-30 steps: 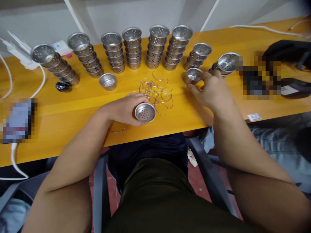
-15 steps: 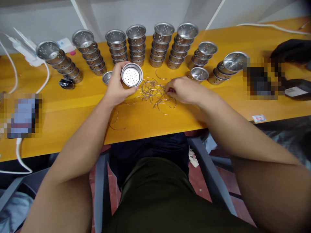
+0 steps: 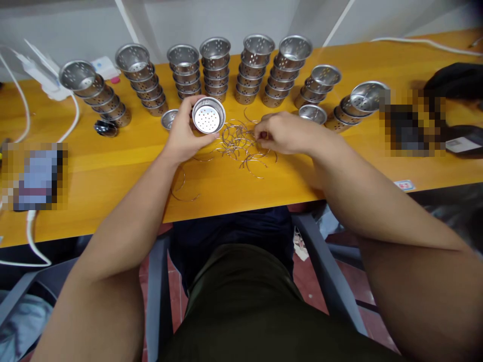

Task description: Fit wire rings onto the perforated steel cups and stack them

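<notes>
My left hand (image 3: 184, 133) is closed round a small perforated metal cup (image 3: 208, 115), held tilted with its open mouth toward me just above the yellow table (image 3: 113, 171). My right hand (image 3: 285, 133) rests on a tangle of thin wire rings (image 3: 241, 146) in the middle of the table, its fingers pinched together on the wires. One loose wire ring (image 3: 183, 188) lies nearer the front edge, below my left wrist.
Several stacks of the same metal cups (image 3: 215, 70) line the back of the table, with single cups (image 3: 312, 113) beside them. White cables (image 3: 71, 120) run at the left. Dark objects (image 3: 453, 80) lie at the far right. A chair (image 3: 158, 281) is under me.
My left hand lifted the cup from the front edge up toward the stacks. My right hand left the single cup at the right and came onto the wire rings.
</notes>
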Tool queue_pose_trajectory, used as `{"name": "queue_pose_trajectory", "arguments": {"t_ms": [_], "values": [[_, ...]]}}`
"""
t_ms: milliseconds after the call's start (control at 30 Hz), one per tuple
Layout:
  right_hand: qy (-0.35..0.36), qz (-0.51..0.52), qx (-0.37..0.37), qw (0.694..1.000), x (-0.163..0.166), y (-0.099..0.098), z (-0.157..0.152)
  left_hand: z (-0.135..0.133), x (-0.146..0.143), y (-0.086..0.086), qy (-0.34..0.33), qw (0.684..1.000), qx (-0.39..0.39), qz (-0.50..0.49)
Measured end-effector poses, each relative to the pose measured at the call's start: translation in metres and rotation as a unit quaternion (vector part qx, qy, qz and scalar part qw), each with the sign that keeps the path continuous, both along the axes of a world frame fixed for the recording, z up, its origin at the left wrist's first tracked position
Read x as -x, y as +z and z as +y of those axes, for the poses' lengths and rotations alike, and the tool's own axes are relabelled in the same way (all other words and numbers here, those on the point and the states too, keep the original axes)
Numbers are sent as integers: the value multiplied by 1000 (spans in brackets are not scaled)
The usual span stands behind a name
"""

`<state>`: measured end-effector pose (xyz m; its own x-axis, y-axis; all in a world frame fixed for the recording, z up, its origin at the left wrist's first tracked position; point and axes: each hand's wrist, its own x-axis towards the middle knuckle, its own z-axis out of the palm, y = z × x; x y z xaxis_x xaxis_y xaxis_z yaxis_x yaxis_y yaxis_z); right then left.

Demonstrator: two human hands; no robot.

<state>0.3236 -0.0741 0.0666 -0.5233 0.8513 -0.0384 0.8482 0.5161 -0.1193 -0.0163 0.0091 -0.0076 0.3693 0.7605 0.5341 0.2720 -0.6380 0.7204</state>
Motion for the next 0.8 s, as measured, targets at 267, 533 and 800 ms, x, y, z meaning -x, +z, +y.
{"name": "queue_pose_trajectory", "arguments": {"t_ms": [267,533,800], "values": [[21,40,31,998,2,1,1,-3,-5,2,-25,1000,4,17],[-3,87,54,995,-5,-6,10,4,-7,-10,-3,1000,1,-25],[-27,151,28,988,0,24,-1,-15,-1,8,40,999,-18,15]]}}
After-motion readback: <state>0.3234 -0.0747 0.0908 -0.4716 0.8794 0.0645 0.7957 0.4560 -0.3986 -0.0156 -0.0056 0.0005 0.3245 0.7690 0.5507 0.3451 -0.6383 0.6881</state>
